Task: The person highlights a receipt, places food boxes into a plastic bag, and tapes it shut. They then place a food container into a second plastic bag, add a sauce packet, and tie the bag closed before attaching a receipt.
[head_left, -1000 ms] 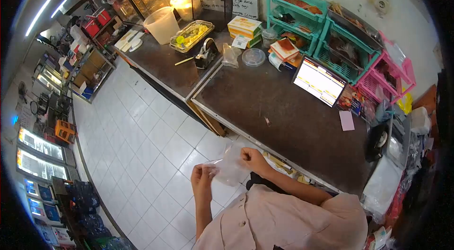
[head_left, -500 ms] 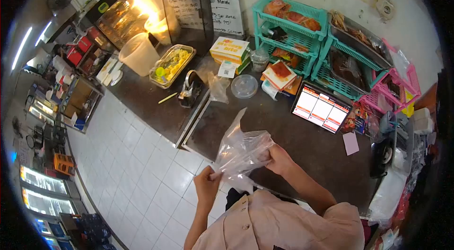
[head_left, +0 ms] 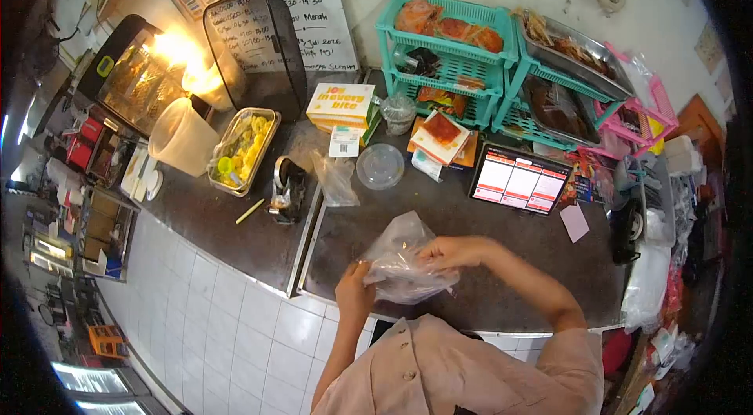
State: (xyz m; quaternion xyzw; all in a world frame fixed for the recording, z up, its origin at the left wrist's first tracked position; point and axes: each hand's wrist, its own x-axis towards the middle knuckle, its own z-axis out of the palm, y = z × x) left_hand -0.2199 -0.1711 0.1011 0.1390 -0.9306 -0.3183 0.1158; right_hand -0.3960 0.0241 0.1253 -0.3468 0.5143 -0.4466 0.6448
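A clear plastic bag (head_left: 401, 262) hangs crumpled between my hands, over the front of the dark counter. My left hand (head_left: 357, 288) pinches its left edge. On the other side, my right hand (head_left: 447, 253) is closed at the bag's upper right, its fingertips partly hidden by the plastic. Beyond the bag lie a round clear lid (head_left: 380, 166) and another crumpled clear bag (head_left: 337, 180). A tablet (head_left: 520, 178) with a lit screen stands to the right of them.
Green stacked baskets (head_left: 447, 62) hold wrapped food at the back. A tray of yellow pieces (head_left: 244, 150), a white tub (head_left: 183, 137), a tape dispenser (head_left: 288, 191) and a yellow-white box (head_left: 341, 105) stand at the left. A pink note (head_left: 574, 223) lies right.
The view has shifted to the right. Both hands and the bag are now farther over the counter, and my right hand has turned, with its forearm more sideways. The bag is more bunched.
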